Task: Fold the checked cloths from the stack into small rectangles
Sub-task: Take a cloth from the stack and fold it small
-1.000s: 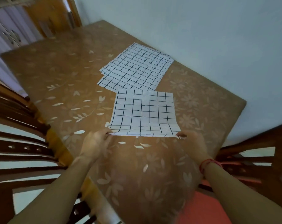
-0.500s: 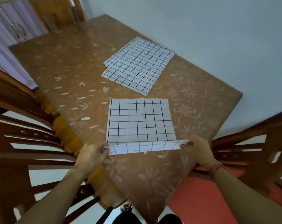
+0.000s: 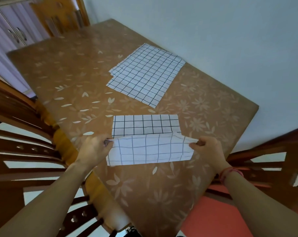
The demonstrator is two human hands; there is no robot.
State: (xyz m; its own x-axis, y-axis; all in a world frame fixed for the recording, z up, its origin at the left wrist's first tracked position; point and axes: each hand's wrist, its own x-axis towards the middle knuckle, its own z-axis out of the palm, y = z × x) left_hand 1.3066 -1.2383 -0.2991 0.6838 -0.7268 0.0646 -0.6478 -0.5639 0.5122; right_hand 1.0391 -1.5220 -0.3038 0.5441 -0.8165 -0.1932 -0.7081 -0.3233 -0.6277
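Floral table (image 3: 76, 74), checked cloth (image 3: 150, 149) (mid-fold)

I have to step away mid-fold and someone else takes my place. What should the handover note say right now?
Hands: left hand pinches the cloth at its near-left corner; right hand pinches the near-right corner.
Things: the cloth's near part is lifted, underside up, over its flat far part on the table; the stack of unfolded cloths lies farther back, apart.
Done: first fold begun, not laid down; no finished rectangle in view.
Left: lay this fold, fold it small, then do the stack.
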